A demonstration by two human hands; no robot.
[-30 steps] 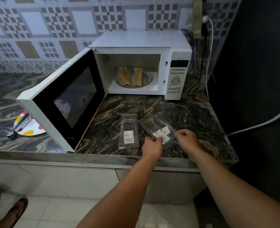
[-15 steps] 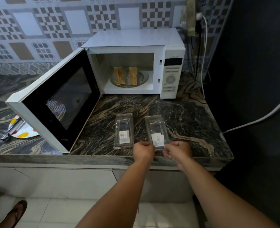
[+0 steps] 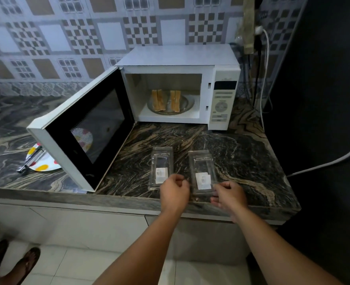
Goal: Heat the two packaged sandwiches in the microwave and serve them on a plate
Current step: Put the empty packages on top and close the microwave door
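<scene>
Two sandwiches (image 3: 157,100) (image 3: 175,100) stand on edge on the round glass tray (image 3: 187,104) inside the white microwave (image 3: 178,56), whose door (image 3: 81,130) hangs wide open to the left. Two clear empty sandwich packs lie flat side by side on the marble counter, the left pack (image 3: 161,164) and the right pack (image 3: 202,169). My left hand (image 3: 174,191) hovers between their near ends, fingers loosely curled and holding nothing. My right hand (image 3: 228,195) is at the right pack's near right corner, fingers apart and just touching it.
A spotted plate (image 3: 46,164) with metal tongs (image 3: 31,159) lies on the counter (image 3: 242,153) left of the door, partly hidden behind it. Cables (image 3: 262,79) hang right of the microwave beside a dark wall. A sandalled foot (image 3: 29,262) stands on the floor at lower left.
The right pack was held up at an angle in both hands, then laid flat beside the left pack. Both hands have now loosened from its near end and drawn slightly apart.
</scene>
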